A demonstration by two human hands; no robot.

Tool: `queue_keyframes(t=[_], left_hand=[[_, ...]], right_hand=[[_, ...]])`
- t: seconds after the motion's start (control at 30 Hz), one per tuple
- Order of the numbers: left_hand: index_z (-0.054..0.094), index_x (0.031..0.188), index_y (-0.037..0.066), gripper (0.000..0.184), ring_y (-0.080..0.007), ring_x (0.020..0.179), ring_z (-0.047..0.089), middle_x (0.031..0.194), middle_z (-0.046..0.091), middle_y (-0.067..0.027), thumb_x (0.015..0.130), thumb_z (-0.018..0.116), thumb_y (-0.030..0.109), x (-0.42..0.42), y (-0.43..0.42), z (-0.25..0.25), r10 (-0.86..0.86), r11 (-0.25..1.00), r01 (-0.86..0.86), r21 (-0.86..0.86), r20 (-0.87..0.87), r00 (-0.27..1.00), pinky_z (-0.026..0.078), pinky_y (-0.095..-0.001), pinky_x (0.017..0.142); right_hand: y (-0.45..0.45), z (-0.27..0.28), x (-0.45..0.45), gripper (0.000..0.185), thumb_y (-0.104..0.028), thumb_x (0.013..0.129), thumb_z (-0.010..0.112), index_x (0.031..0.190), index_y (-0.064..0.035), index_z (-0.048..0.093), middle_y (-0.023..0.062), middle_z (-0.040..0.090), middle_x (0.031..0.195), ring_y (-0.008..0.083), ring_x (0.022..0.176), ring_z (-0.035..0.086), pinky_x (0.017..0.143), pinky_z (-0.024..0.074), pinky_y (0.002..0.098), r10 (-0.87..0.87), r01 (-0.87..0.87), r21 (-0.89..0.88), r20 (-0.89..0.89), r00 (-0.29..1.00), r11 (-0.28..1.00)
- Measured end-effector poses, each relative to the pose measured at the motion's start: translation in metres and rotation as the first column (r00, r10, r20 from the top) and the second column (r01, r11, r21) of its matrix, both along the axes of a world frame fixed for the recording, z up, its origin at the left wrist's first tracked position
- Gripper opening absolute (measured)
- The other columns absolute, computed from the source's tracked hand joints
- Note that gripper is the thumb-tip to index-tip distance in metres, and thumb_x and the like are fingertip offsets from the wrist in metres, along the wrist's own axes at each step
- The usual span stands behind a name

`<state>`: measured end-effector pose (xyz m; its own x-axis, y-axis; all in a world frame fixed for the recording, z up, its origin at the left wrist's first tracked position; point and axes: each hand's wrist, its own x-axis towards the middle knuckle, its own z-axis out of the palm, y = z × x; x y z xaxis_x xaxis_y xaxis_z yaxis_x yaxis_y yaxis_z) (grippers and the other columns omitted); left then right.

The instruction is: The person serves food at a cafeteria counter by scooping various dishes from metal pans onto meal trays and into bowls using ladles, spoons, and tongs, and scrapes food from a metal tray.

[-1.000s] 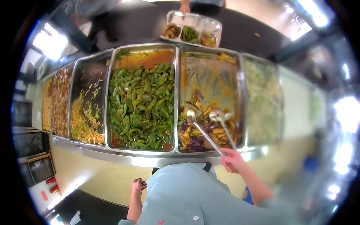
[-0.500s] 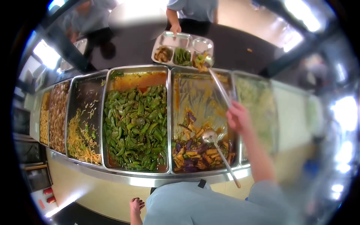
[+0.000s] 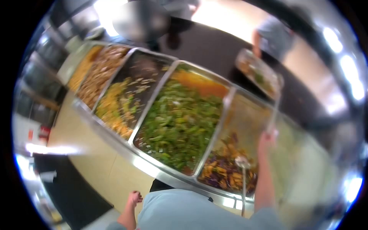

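Note:
My right hand (image 3: 267, 138) is closed round the handle of a metal serving spoon (image 3: 274, 112), whose far end reaches a compartment tray (image 3: 245, 57) across the counter. That tray holds portions of food, and another person's hand (image 3: 257, 50) touches its far side. Below my right hand, a second spoon (image 3: 242, 163) rests in the eggplant pan (image 3: 245, 103). My left hand (image 3: 135, 197) hangs beside my body, near no object, its fingers curled and too blurred to read clearly.
Left of the eggplant is a pan of green peppers (image 3: 180, 126), then a pan of shredded vegetables (image 3: 119, 103) and a pan of brown food (image 3: 103, 73). A pale pan (image 3: 295, 153) lies to the right. The dark counter (image 3: 207, 46) runs behind them.
The view has tilted and turned. From over the eggplant pan, my right hand brought its spoon up to the compartment tray, where the spoon's end remains, now blurred.

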<state>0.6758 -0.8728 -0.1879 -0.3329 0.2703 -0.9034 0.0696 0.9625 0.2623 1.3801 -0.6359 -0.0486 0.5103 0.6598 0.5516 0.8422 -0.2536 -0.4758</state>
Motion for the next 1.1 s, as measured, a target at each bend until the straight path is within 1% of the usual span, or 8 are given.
queue_keyframes(t=[0.17,0.23,0.47,0.7,0.73,0.83,1.0,1.1], left_hand=[[0.06,0.107,-0.002,0.024,-0.0239,0.077,0.068,0.089,0.065,-0.0126,0.091,0.052,0.013,-0.025,0.032,0.023,-0.014,0.997,0.017,0.072,-0.038,0.999,0.059,-0.0368,0.063],[0.061,0.106,-0.002,0.023,-0.0235,0.076,0.068,0.089,0.065,-0.0126,0.091,0.053,0.012,-0.039,0.043,0.031,0.016,0.996,-0.013,0.088,-0.032,0.999,0.058,-0.0357,0.062],[0.059,0.108,-0.001,0.021,-0.0233,0.07,0.067,0.087,0.063,-0.0132,0.09,0.051,0.007,-0.166,0.057,-0.03,0.239,0.965,-0.248,0.087,0.099,0.966,0.056,-0.0345,0.054],[0.05,0.119,0.002,0.029,-0.0297,0.076,0.068,0.091,0.063,-0.0167,0.093,0.05,0.015,-0.336,0.059,-0.022,0.421,0.894,-0.436,0.098,0.146,0.895,0.058,-0.0406,0.059],[0.05,0.118,0.003,0.029,-0.0297,0.076,0.068,0.091,0.063,-0.0165,0.092,0.05,0.015,-0.358,0.055,-0.021,0.433,0.888,-0.447,0.109,0.136,0.891,0.058,-0.0407,0.059],[0.05,0.118,0.006,0.028,-0.0299,0.076,0.068,0.092,0.063,-0.0164,0.092,0.051,0.016,-0.416,0.044,-0.03,0.472,0.862,-0.485,0.146,0.116,0.874,0.057,-0.0409,0.059],[0.052,0.113,0.01,0.024,-0.0283,0.077,0.067,0.09,0.063,-0.0159,0.091,0.051,0.018,-0.46,0.048,-0.015,0.524,0.84,-0.526,0.13,0.054,0.85,0.056,-0.0402,0.06],[0.046,0.089,0.014,0.014,-0.0196,0.064,0.049,0.074,0.049,-0.0055,0.095,0.051,0.025,-0.471,0.056,-0.002,0.525,0.832,-0.534,0.152,0.099,0.846,0.041,-0.0368,0.052]], right_hand=[[-0.002,0.04,-0.148,0.051,0.0,0.09,0.062,0.14,0.0016,0.052,0.0036,0.063,0.081,0.0097,0.06,0.054,0.054,0.0468,0.0261,0.268,-0.309,-0.003,-0.488,0.83,0.951],[-0.002,0.04,-0.209,0.051,-0.001,0.092,0.06,0.141,0.0021,0.048,0.0022,0.059,0.074,0.008,0.051,0.051,0.044,0.0429,0.0238,0.205,-0.372,0.021,-0.862,0.463,0.928],[0.059,0.06,-0.435,0.049,-0.003,0.092,0.06,0.139,0.0052,0.047,0.0053,0.06,0.066,0.0093,0.04,0.049,0.036,0.0381,0.0224,0.215,-0.565,0.152,-0.976,0.045,0.811],[0.218,0.08,-0.595,0.049,-0.007,0.09,0.063,0.137,0.0007,0.054,0.0012,0.058,0.063,0.0074,0.045,0.05,0.041,0.0397,0.0234,0.325,-0.666,-0.049,-0.845,0.426,0.744],[0.25,0.077,-0.607,0.049,-0.011,0.085,0.064,0.133,-0.0017,0.059,0.0035,0.062,0.066,0.0106,0.052,0.056,0.051,0.0467,0.0279,0.4,-0.646,-0.139,-0.682,0.612,0.751],[0.348,0.072,-0.638,0.049,-0.018,0.078,0.062,0.127,-0.0164,0.066,0.0169,0.071,0.087,0.0283,0.075,0.07,0.071,0.0545,0.0382,0.532,-0.617,-0.215,-0.345,0.773,0.757],[0.462,0.067,-0.687,0.048,-0.015,0.08,0.057,0.126,-0.0246,0.066,0.0157,0.071,0.094,0.0357,0.086,0.069,0.078,0.0552,0.0466,0.536,-0.469,-0.48,0.002,0.844,0.741],[0.5,0.034,-0.689,0.052,-0.012,0.081,0.056,0.131,-0.0258,0.062,0.0149,0.07,0.094,0.0353,0.083,0.069,0.076,0.0558,0.0468,0.57,-0.427,-0.561,0.1,0.816,0.709]])
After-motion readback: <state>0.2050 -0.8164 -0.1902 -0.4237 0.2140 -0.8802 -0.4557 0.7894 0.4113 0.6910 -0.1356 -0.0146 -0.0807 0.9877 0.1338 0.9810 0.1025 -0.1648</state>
